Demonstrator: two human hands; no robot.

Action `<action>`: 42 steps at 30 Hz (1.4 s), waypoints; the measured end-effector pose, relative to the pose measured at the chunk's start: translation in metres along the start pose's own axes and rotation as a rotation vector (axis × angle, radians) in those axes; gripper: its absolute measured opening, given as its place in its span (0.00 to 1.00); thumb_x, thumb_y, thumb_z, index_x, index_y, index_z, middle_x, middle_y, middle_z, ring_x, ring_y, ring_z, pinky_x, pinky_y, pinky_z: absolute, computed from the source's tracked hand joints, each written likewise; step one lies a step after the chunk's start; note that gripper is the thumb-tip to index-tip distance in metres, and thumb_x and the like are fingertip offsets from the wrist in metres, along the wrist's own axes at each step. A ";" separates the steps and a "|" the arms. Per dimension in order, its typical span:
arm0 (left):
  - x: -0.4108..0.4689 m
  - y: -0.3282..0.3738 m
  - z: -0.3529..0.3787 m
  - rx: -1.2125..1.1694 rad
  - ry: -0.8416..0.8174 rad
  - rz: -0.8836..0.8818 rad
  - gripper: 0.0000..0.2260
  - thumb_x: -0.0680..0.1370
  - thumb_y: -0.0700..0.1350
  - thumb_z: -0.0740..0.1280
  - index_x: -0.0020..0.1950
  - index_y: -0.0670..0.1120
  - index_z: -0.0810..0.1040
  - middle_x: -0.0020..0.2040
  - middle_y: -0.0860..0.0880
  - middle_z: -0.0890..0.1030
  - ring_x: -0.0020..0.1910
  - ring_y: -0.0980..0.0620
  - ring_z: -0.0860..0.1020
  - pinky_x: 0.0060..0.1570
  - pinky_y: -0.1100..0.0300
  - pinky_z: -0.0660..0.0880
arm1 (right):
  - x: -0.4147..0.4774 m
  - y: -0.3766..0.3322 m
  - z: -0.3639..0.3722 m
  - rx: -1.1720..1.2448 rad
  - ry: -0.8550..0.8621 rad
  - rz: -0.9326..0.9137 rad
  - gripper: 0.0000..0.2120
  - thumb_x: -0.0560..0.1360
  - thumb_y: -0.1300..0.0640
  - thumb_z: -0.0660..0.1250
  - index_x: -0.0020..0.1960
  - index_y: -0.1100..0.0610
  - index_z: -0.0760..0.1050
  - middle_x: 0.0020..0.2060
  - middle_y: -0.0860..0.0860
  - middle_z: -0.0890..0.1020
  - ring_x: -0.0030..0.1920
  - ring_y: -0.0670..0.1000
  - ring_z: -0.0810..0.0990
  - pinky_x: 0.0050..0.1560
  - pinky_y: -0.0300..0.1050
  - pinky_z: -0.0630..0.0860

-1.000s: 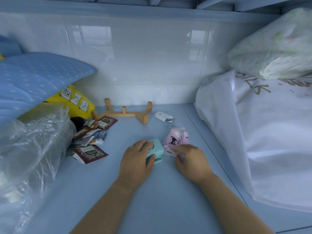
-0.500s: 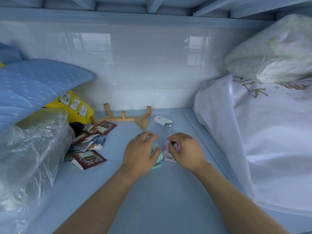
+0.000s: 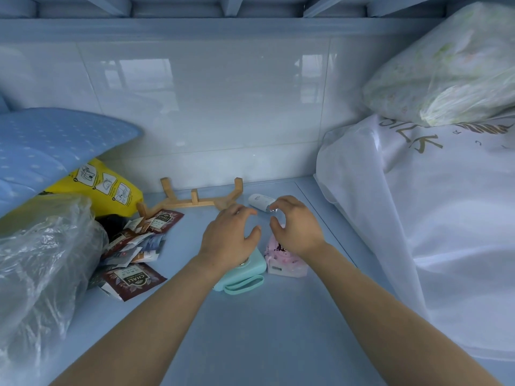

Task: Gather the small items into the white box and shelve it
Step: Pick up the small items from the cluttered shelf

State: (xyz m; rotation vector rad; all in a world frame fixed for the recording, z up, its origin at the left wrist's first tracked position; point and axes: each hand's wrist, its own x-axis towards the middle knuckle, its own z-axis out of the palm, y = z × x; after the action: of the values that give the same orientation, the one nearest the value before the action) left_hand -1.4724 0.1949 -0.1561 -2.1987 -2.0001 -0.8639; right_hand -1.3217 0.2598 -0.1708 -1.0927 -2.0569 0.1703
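Back wall (image 3: 211,107) is glossy white tile. The rack (image 3: 195,200) looks like plain wood, tea sachets (image 3: 133,280) are shiny foil-ish paper, the mint gadget (image 3: 245,271) smooth matt plastic, and the clear bag (image 3: 41,260) crinkly thin plastic.

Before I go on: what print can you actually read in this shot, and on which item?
"CHALI": dark red sachet at the front of the pile.
"CHALI": second dark red sachet near the wooden stand.
Gold lettering on the white bag: upside down, not readable.
Yellow bag: pictograms only.
Pink packet: print too blurred.
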 end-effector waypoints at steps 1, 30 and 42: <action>0.002 0.000 0.001 -0.003 -0.008 -0.005 0.16 0.77 0.51 0.61 0.63 0.49 0.72 0.64 0.50 0.72 0.61 0.49 0.70 0.52 0.53 0.73 | 0.004 0.002 0.000 -0.004 -0.005 0.005 0.13 0.72 0.60 0.63 0.56 0.59 0.76 0.56 0.54 0.77 0.53 0.56 0.76 0.45 0.47 0.76; 0.004 -0.025 0.019 -0.096 -0.121 -0.081 0.15 0.77 0.54 0.60 0.62 0.51 0.72 0.63 0.53 0.72 0.60 0.52 0.70 0.56 0.55 0.71 | 0.035 0.020 0.040 -0.301 -0.456 0.259 0.21 0.74 0.50 0.58 0.67 0.51 0.65 0.67 0.54 0.66 0.62 0.57 0.69 0.55 0.50 0.71; -0.027 -0.013 0.019 -0.107 -0.160 -0.093 0.14 0.77 0.54 0.60 0.60 0.53 0.72 0.60 0.55 0.73 0.45 0.54 0.74 0.48 0.58 0.72 | 0.012 0.002 0.008 0.049 0.130 0.049 0.06 0.69 0.63 0.67 0.44 0.56 0.81 0.47 0.55 0.82 0.39 0.52 0.82 0.36 0.45 0.76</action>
State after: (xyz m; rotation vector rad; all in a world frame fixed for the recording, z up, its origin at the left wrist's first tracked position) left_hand -1.4776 0.1798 -0.1874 -2.3162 -2.1930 -0.8482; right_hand -1.3297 0.2715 -0.1698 -1.0964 -1.9020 0.1689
